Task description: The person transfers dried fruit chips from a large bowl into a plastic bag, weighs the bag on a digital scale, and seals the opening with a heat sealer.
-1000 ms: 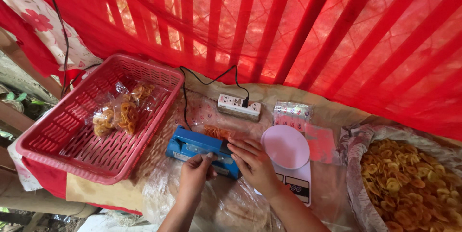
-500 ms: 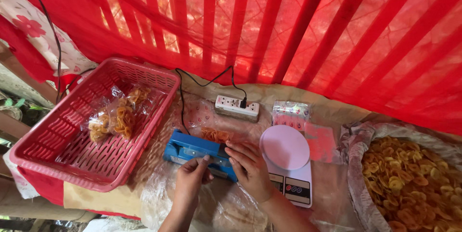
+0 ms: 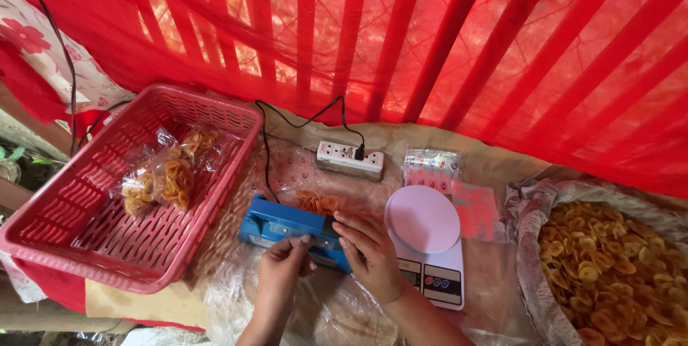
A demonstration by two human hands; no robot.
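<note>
Left hand point(image 3: 283, 266) and right hand point(image 3: 369, 253), fingers curled, press on the blue plastic heat sealer point(image 3: 290, 228). A clear bag of yellow chips point(image 3: 317, 202) lies in it, unsealed by my reading. Left of the sealer, one filled packet point(image 3: 166, 174) lies in the red plastic basket point(image 3: 107, 253); right, a sack of loose chips point(image 3: 616, 267) remains.

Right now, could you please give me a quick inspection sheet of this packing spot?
Surface: table covered with clear plastic sheet.
Job's things: blue sealer with a clear bag of chips lying across it.
Clutter: white scale; red basket holding sealed chip packets; empty bags; big sack of chips.
Grippers: left hand and right hand both rest on the sealer.
Cables: black cord and power strip.
Surroundings: red cloth over slats.
</note>
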